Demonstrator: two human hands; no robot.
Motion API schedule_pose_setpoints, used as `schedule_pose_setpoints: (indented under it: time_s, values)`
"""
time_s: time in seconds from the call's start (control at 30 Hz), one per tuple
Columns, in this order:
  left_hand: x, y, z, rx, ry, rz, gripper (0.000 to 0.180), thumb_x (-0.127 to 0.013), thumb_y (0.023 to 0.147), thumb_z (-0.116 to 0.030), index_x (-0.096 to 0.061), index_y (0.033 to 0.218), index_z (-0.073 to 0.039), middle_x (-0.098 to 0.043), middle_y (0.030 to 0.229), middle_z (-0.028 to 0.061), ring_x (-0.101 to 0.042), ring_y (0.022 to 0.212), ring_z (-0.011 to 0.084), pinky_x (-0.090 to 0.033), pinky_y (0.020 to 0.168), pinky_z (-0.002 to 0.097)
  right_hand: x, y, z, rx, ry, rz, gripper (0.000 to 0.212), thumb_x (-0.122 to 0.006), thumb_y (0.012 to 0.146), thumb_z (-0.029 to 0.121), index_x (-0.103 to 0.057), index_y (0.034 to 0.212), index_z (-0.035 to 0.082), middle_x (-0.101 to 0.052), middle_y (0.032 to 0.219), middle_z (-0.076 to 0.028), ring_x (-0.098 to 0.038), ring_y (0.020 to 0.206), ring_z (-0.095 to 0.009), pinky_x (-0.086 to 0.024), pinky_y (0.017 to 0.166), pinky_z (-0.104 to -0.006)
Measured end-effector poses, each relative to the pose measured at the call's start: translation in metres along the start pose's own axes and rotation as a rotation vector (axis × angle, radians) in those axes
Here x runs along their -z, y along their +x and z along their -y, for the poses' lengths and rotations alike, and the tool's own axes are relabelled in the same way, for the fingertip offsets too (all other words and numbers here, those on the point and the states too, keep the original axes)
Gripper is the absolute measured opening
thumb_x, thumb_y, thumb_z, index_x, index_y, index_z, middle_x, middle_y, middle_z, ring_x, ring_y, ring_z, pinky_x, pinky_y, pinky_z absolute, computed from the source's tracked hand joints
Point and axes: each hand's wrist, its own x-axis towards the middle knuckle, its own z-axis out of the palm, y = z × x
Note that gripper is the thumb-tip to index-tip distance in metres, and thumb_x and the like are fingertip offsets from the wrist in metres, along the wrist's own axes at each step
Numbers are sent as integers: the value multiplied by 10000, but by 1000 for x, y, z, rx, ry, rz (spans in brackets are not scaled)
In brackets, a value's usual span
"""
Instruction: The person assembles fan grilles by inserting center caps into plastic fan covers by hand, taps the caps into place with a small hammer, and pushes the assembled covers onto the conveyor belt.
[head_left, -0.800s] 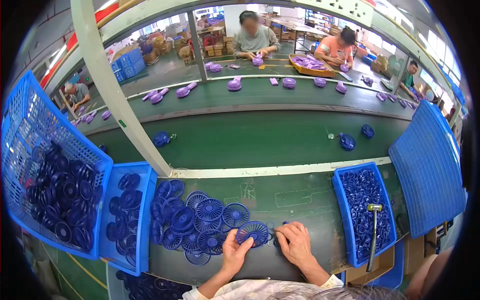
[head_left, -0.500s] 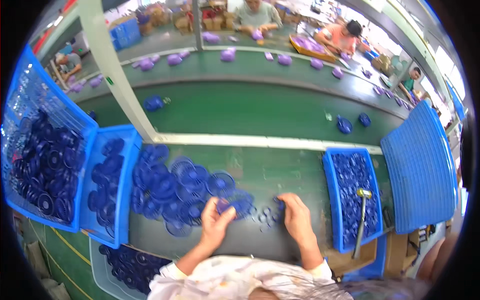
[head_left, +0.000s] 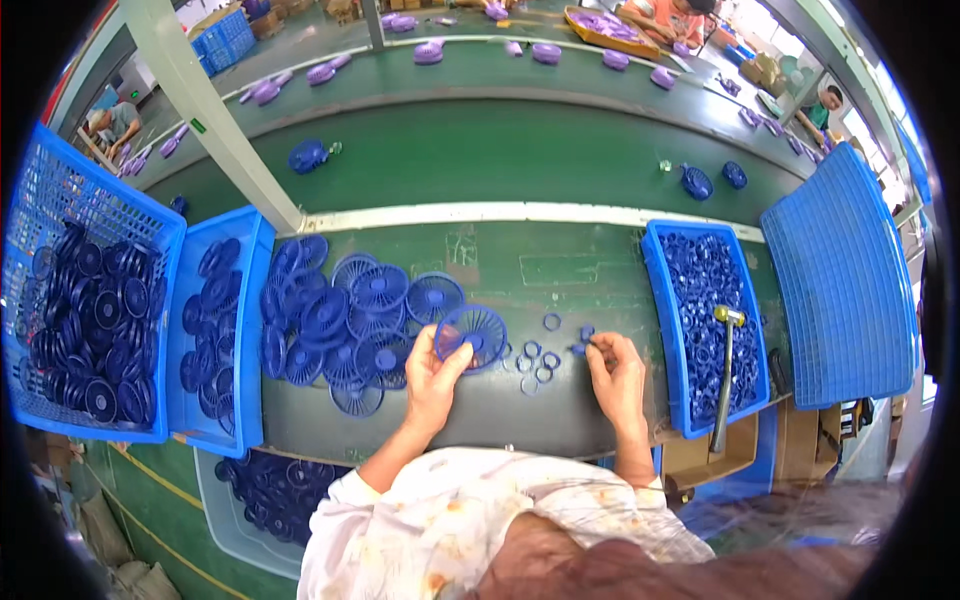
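My left hand point(head_left: 432, 388) grips a round blue fan grille point(head_left: 486, 349) by its near-left edge, thumb lying over its face. The grille's slotted face is turned up. To the right, my right hand point(head_left: 618, 374) is closed in a pinch on a small blue ring point(head_left: 580, 349), partly hidden by the fingertips. Several loose rings point(head_left: 532, 350) lie on the dark worktop between my hands. Left of the grille, many similar grilles point(head_left: 357, 398) are spread in an overlapping heap.
Blue crates of grilles stand at left, a large one point(head_left: 172, 330) and a narrow one point(head_left: 262, 262). At right, a blue bin point(head_left: 655, 262) of rings carries a hammer point(head_left: 728, 375) across it. Beyond a white rail point(head_left: 480, 212), a green conveyor point(head_left: 480, 150) bears blue fan parts. Co-workers sit farther back.
The view has tilted, so the bench appears higher. My left hand has turned the grille to show its face. My right hand has shifted slightly right with the ring.
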Motion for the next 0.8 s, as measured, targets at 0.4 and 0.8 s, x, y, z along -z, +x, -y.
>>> schedule_pose_setpoints:
  time_s: [0.4,0.8]
  values:
    - [-1,-4,3,-3,-23,46,212,-676,967,-34,-577,1155,-40,-662,1022,29,-639,885,100,-561,792,277,-3,-5,-1,47,57,94,121,-706,920,55,-718,1020,-13,-669,991,-129,-685,743,-185,-563,698,-302]
    - [-1,-6,12,227,-79,87,138,-564,1042,-144,-570,1149,-57,-667,1091,62,-683,964,164,-599,850,358,-4,-20,11,-1,129,157,60,-740,885,45,-705,898,-2,-655,1078,-132,-661,817,-160,-529,732,-278]
